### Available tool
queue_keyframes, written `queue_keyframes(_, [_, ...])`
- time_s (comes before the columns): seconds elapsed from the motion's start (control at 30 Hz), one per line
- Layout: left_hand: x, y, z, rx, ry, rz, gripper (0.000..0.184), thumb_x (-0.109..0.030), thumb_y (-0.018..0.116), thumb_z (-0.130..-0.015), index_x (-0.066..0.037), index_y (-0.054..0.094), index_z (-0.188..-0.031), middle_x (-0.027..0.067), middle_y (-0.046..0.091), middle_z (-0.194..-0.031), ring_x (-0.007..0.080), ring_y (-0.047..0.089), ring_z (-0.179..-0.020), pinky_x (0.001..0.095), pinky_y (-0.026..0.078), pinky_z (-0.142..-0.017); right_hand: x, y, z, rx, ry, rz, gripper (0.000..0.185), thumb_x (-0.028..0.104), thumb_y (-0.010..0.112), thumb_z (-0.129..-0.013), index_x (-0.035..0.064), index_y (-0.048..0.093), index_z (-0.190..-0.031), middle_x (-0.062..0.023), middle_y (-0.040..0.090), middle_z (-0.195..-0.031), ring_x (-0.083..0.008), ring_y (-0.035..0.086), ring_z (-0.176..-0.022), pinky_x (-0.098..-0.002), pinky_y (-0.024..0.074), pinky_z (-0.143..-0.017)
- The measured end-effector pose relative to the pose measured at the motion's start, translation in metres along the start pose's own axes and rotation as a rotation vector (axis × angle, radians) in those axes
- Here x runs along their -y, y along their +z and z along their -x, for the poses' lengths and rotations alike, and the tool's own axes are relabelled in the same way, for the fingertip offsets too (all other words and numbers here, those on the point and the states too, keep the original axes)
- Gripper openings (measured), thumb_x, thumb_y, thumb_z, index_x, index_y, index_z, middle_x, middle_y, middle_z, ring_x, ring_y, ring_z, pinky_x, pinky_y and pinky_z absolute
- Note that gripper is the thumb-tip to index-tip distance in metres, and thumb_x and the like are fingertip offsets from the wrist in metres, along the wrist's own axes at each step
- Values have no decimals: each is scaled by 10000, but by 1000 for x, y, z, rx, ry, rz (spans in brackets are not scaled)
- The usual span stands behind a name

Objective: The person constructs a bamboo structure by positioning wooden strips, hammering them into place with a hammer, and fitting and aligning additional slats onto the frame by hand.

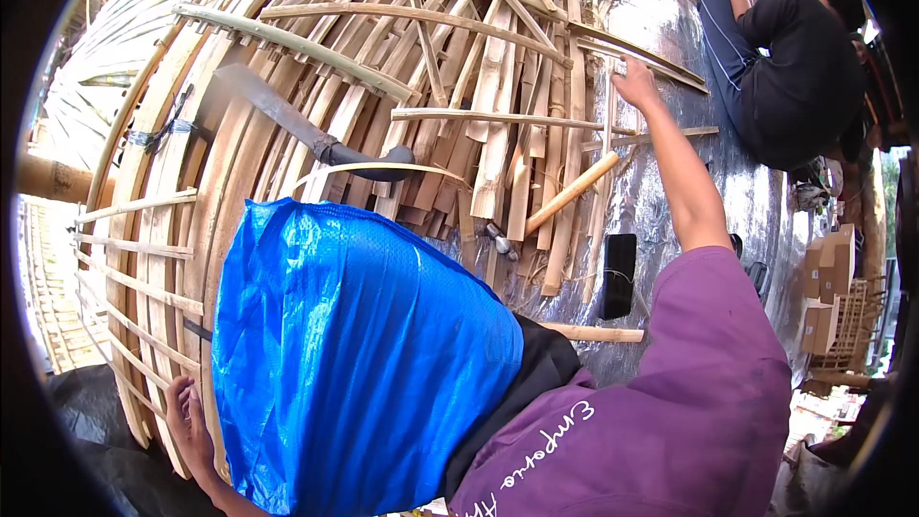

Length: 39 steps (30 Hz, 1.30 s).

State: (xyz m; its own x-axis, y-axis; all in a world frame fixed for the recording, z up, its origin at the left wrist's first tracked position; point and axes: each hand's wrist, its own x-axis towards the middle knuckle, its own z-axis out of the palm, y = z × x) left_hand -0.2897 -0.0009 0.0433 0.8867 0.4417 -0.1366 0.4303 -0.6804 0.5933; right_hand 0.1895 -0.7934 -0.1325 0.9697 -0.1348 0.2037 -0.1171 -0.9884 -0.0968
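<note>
My right hand point(635, 83) reaches to the far side of the bamboo pile, its fingers curled and pressed at a thin bamboo strip point(661, 65); the exact grip is partly hidden. At the lower left, my left hand point(190, 416) rests beside the bamboo slats point(158, 345), fingers apart and holding nothing. A blue plastic sheet point(354, 364) covers my lap. Just beyond it lies a large knife point(278, 115) with a dark curved handle, across the slats. Many split bamboo strips point(493, 115) are heaped in front of me.
A black phone point(619, 278) lies on the shiny silver floor sheet point(661, 182). Another person point(795, 77) in dark clothes sits at the upper right. Cardboard boxes point(828, 268) stand at the right. A green bamboo piece point(297, 48) crosses the slats at the upper left.
</note>
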Motion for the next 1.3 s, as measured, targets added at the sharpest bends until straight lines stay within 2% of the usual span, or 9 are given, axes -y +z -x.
queue_keyframes(0.23, [41,-37,81,-69,-220,2,280,-138,488,-1009,-15,514,-1258,90,566,-1161,135,546,-1026,267,447,-867,87,-4,-32,125,-52,68,620,252,645,-789,111,476,-1369,-210,530,-1303,-392,507,-1194,-444,401,-1050])
queue_keyframes(0.3, [-5,-33,102,-171,-503,-251,357,-208,590,-953,5,576,-1238,198,619,-1179,265,577,-1055,392,452,-934,95,4,-38,108,-32,78,611,228,647,-788,139,474,-1367,-182,532,-1296,-384,513,-1181,-463,423,-1022])
queue_keyframes(0.43, [61,-39,147,-204,-383,-195,288,-169,580,-956,30,613,-1161,161,660,-1079,265,603,-983,377,461,-913,96,8,-37,65,58,75,472,193,629,-804,144,543,-1265,-153,576,-1207,-359,543,-1155,-494,463,-953])
queue_keyframes(0.5, [78,-36,157,-292,-153,-290,270,-160,573,-961,45,621,-1129,156,668,-1050,265,612,-957,368,470,-895,82,4,-39,85,-38,132,378,182,628,-804,120,582,-1174,-141,605,-1159,-340,594,-1086,-516,465,-928])
queue_keyframes(0.67, [71,-32,154,-283,-193,-197,267,-162,568,-967,53,624,-1114,159,672,-1033,265,616,-955,362,475,-888,51,-15,-36,-176,-16,27,253,155,617,-840,160,624,-1093,-110,656,-1057,-305,652,-975,-473,487,-853])
queue_keyframes(0.9, [74,-24,137,-290,-270,-17,225,-131,586,-944,16,639,-1106,124,663,-1043,233,615,-946,365,499,-861,-26,-31,-28,-206,85,17,341,187,662,-843,127,602,-1174,-128,630,-1127,-322,614,-1035,-434,494,-883])
queue_keyframes(1.0, [96,-23,136,-296,-341,92,213,-116,592,-932,6,641,-1100,106,649,-1065,222,608,-953,349,511,-833,-49,-11,-11,17,189,25,392,304,704,-813,130,635,-1158,-154,662,-1057,-331,627,-1037,-431,496,-892])
queue_keyframes(1.1, [87,-22,136,-276,-287,111,205,-115,590,-931,-5,637,-1097,97,647,-1068,214,603,-944,340,540,-762,-38,9,23,458,285,-115,454,501,716,-737,122,740,-985,-193,692,-1068,-335,655,-1023,-378,506,-893])
queue_keyframes(1.3, [85,-23,139,-291,-303,143,199,-119,571,-942,5,627,-1087,106,623,-1011,225,593,-898,322,559,-680,6,18,41,359,395,61,357,330,660,-751,46,724,-959,-228,685,-1058,-371,643,-1056,-482,447,-943])
